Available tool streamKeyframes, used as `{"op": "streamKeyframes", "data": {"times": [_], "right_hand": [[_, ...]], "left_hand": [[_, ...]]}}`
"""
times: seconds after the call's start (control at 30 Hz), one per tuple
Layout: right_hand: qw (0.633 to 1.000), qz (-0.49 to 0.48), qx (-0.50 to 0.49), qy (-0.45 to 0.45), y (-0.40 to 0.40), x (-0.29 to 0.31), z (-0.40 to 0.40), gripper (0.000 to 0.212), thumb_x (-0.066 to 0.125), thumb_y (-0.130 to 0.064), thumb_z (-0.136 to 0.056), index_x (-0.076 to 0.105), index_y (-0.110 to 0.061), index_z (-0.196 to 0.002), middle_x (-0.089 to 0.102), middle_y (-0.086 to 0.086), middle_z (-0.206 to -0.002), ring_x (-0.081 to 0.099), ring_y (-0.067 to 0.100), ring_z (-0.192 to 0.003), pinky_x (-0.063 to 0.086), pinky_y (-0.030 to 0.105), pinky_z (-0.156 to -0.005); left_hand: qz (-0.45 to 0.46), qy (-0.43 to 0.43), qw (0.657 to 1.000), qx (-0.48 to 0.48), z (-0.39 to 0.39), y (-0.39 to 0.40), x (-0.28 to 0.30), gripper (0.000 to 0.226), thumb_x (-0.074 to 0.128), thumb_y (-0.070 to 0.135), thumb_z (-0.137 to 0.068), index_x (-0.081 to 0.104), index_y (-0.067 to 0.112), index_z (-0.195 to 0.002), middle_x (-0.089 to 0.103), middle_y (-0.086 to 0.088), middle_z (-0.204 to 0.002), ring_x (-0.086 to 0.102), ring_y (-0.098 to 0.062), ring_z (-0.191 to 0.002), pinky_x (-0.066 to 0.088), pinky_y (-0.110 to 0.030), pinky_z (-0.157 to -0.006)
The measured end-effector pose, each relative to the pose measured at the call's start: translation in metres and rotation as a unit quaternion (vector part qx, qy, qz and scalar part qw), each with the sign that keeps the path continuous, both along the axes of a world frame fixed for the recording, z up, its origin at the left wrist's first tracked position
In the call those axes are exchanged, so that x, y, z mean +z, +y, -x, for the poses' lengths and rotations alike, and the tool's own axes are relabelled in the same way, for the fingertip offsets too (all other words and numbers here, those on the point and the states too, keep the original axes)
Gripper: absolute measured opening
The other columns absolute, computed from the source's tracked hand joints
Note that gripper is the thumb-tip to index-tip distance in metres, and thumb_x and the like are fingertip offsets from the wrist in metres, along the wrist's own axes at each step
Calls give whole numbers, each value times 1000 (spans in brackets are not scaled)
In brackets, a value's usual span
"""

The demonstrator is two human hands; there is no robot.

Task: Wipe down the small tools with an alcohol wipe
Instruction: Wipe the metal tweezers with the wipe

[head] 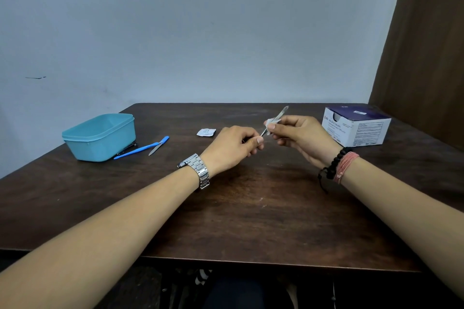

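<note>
Steel tweezers held above the dark wooden surface, left hand pinching the lower end to steady them, right hand's grip clamped on a white alcohol wipe wrapped round the shaft, presumably for rubbing lengthwise.

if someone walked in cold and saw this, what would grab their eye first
Probably the two hands meeting above the middle of the dark wooden table: the left hand pinches one end of a slim metal tool, while the right hand holds a small white wipe around its shaft. Next, the light blue plastic tub at the left and the white-and-navy swab box at the right.
</note>
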State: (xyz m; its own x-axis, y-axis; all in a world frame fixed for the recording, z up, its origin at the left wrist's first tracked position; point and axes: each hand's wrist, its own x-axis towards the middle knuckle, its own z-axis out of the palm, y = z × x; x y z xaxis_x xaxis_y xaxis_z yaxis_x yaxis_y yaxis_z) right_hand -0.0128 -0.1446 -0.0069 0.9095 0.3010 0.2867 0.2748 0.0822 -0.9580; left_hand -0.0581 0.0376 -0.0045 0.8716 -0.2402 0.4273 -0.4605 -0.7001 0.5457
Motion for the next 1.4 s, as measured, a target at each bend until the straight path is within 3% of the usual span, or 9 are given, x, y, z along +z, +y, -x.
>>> {"op": "streamKeyframes", "data": {"times": [0.17, 0.43, 0.57, 0.67, 0.8, 0.97, 1.1, 1.27, 1.4], "right_hand": [[999, 52, 6, -12, 7, -2, 5, 18, 73, -11, -81, 73, -4, -98, 68, 14, -91, 59, 16, -79, 48, 17, -63], [999, -29, -22, 7, -3, 6, 2, 8, 70, -13, -85, 73, -10, -92, 68, -3, -77, 56, 7, -69, 46, 18, -64], [999, 45, 0, -3, 3, 1, 5, 18, 71, -14, -84, 72, -5, -99, 67, 4, -83, 57, 9, -72, 47, 18, -63], [998, 68, 14, -8, 6, -2, 6, 15, 72, -14, -83, 74, -11, -97, 69, 7, -86, 59, 9, -74, 47, 19, -64], [998, 53, 8, -11, 5, -1, 5, 18, 72, -13, -83, 73, -5, -99, 68, 11, -88, 57, 13, -78, 47, 20, -65], [1000, 5, -3, -9, 2, 3, 4, 29, 72, -15, -84, 68, 7, -102, 65, 3, -80, 56, 8, -72, 47, 19, -64], [1000, -18, -7, -3, 0, 5, 4, 26, 70, -15, -85, 69, 3, -103, 65, -2, -77, 56, 6, -67, 47, 17, -62], [999, 44, 12, -7, 3, 1, 6, 18, 70, -14, -85, 73, -4, -100, 66, 1, -78, 57, 7, -70, 48, 17, -63], [998, 63, 17, -15, 5, -1, 7, 11, 70, -14, -86, 74, -11, -95, 69, -1, -76, 57, 7, -70, 47, 18, -64]], "left_hand": [[-7, -3, 1000, 1, 1, 1, 1, 23, 53, 27, -98, 70, 19, -84, 69, 6, -73, 63, -4, -65, 45, -11, -64], [-4, 5, 1000, 5, 1, 1, 1, 23, 54, 27, -97, 70, 21, -81, 68, 6, -71, 63, -7, -65, 48, -16, -67], [-18, 6, 1000, 12, 0, 1, 0, 24, 55, 28, -97, 71, 18, -82, 69, 4, -73, 66, -13, -69, 52, -28, -73], [-33, -2, 999, 10, 0, 1, 1, 24, 55, 29, -97, 71, 17, -84, 69, 7, -74, 64, -7, -68, 52, -29, -74], [-30, -1, 1000, 7, 0, 0, 1, 25, 54, 30, -97, 71, 18, -85, 70, 4, -75, 66, -11, -70, 54, -32, -75], [-23, 5, 1000, 1, 1, 1, 1, 24, 54, 29, -97, 70, 19, -82, 70, 1, -74, 66, -13, -70, 54, -33, -77], [-30, 5, 1000, -3, 1, 1, 0, 23, 55, 29, -96, 69, 24, -79, 69, 4, -72, 64, -9, -70, 54, -34, -78], [-42, -3, 999, 1, 2, 0, 0, 25, 55, 28, -96, 71, 15, -83, 64, 11, -67, 64, -11, -72, 53, -35, -76], [-36, 2, 999, 1, 0, 1, 1, 26, 55, 31, -96, 71, 15, -84, 62, 13, -64, 59, 0, -61, 53, -33, -74]]}}
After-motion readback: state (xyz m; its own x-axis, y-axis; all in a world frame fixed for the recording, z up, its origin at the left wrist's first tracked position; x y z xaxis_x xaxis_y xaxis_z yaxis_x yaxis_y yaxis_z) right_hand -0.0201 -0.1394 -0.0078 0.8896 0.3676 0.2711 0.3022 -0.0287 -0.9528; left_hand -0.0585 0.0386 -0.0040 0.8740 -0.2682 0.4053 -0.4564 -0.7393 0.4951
